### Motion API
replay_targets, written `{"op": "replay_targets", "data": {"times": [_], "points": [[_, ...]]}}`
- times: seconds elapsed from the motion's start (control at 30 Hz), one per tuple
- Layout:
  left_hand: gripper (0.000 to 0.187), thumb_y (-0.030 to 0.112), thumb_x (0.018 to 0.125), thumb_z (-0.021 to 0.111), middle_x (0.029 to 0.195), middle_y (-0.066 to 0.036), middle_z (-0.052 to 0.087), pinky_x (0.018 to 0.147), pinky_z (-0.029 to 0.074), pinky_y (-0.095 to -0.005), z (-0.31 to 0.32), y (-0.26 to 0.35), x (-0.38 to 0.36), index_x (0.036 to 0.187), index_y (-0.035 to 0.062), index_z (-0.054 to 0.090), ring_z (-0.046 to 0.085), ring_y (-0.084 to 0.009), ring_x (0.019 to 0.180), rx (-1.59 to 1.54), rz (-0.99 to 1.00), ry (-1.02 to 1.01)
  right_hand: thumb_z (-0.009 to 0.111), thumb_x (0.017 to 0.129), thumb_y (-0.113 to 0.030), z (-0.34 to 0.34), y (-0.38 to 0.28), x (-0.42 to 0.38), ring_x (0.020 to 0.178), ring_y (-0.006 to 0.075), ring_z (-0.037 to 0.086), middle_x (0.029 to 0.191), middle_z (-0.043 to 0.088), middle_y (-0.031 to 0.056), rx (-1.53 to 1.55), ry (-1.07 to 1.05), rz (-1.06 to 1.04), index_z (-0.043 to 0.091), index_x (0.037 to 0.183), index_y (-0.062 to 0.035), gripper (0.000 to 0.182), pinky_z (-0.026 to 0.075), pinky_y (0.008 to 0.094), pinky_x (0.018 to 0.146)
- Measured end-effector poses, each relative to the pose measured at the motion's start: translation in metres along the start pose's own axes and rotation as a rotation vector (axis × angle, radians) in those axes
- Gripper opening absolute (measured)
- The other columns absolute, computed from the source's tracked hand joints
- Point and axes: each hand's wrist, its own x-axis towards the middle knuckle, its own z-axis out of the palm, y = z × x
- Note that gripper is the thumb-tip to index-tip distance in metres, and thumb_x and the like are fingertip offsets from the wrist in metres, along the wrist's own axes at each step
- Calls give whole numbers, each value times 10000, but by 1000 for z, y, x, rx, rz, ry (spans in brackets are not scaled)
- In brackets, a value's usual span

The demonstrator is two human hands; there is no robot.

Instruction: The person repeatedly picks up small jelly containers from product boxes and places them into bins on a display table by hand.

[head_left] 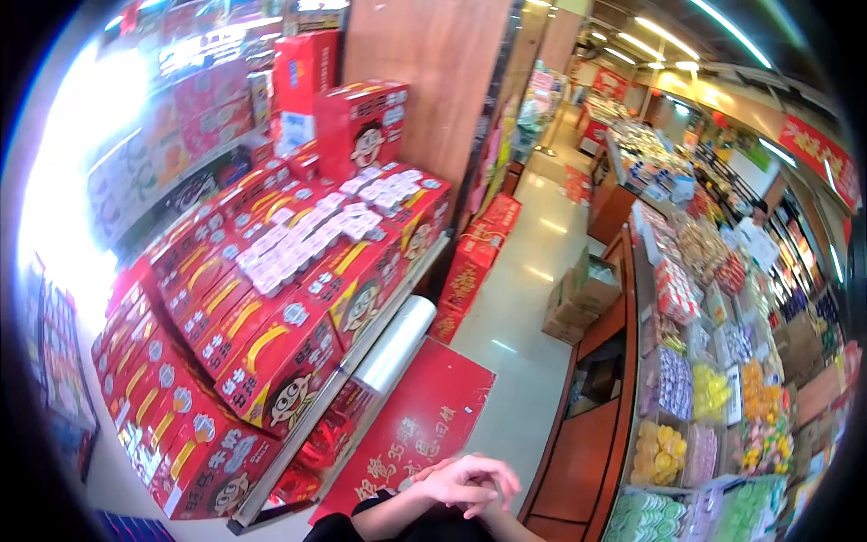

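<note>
Bottom centre, left hand: the left hand [447, 483] lies over and against the right hand [504, 481], its fingers loosely bent and reaching toward the right of the frame.
Bottom centre, right hand: pressed together with the left, its fingers bent; the overlap hides part of it, so whether anything is pinched between the two cannot be told.
Forearms: the left one slants up from the lower left, bare beyond a dark sleeve [339, 529]; the right one rises from the bottom edge, leaning toward the left of the frame, and the two meet at the hands.
Red mat: nearest to the hands in the picture, the red mat [429, 397] spreads on the floor at lower centre, with pale writing on it.
Left side, milk boxes: red milk boxes [262, 348] are stacked in rows, with small white packs [312, 237] grouped on top.
Plastic roll: the clear plastic roll [395, 343] lies slanted beside the stacked boxes, above the mat.
Centre right, cartons: brown cartons [578, 298] sit on the floor beside the wooden counter [573, 461].
Right side, sweets: yellow sweets [659, 453] and green sweets [646, 519] fill bins beside the counter.
Upper right, person: a person in a white top [757, 242] is behind the goods.
</note>
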Motion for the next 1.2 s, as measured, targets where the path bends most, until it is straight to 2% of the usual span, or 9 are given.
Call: {"op": "replay_targets", "data": {"times": [0.1,0.17,0.3,0.4,0.5,0.63,0.87,1.07,1.2], "points": [[327,17,912,469,865,-146,681,378,409,-193,-20,1,-11,1223,-75,510,549,-86,423,28,217,22,603,827,-37,-17,-14,12,787,107,615,736,625,29,-259,305,50,597,696,-42,130,487,287,741],[316,37,924,458,854,-140,678,365,399,-175,-33,11,-19,1218,-69,510,548,-80,414,51,206,147,600,841,-32,-19,-53,20,818,108,614,783,628,33,-802,535,223,596,778,-34,63,488,282,758],[249,55,924,492,859,-106,674,420,440,-178,-68,49,-29,1141,-39,568,607,-81,531,216,185,436,595,870,-21,-48,-161,63,880,111,611,876,632,39,-2041,677,1036,595,940,-18,71,489,272,792],[134,38,910,533,862,-62,667,628,504,-268,-98,94,-27,940,-7,655,626,-119,693,543,156,846,592,891,-13,-89,-195,113,926,114,609,946,636,45,-2124,557,1220,594,1062,-6,171,489,264,817],[141,48,910,540,924,-45,656,658,506,-250,-161,103,-34,986,-4,648,613,-107,853,473,316,1204,570,914,-7,-121,-176,186,964,126,618,1028,654,66,-2218,480,1235,595,1137,6,224,489,267,849],[217,66,920,525,1010,-49,648,707,500,-247,-215,151,-30,1113,-2,598,606,-105,939,542,189,1442,557,926,-54,-174,-178,261,953,152,636,1069,657,87,-2305,241,1092,591,1142,8,227,489,288,858],[335,-6,859,549,1287,-150,532,709,523,-250,-301,183,-20,1193,-27,567,657,-151,886,872,186,1513,553,894,0,-266,-172,323,910,141,640,1343,512,148,-2436,-37,998,536,1198,24,305,510,276,811],[435,-44,785,591,1471,-248,385,605,475,-210,-320,199,-20,1218,-6,580,688,-111,774,1130,35,1419,587,865,11,-303,-169,333,835,87,626,1363,497,154,-2463,89,1025,544,1185,15,324,482,202,647],[404,-30,780,620,1416,-240,453,726,535,-290,-314,205,-20,1181,-5,578,698,-170,818,1070,16,1400,600,844,26,-313,-175,326,825,73,611,1235,537,116,-2477,68,922,562,1138,5,297,454,187,608]]}}
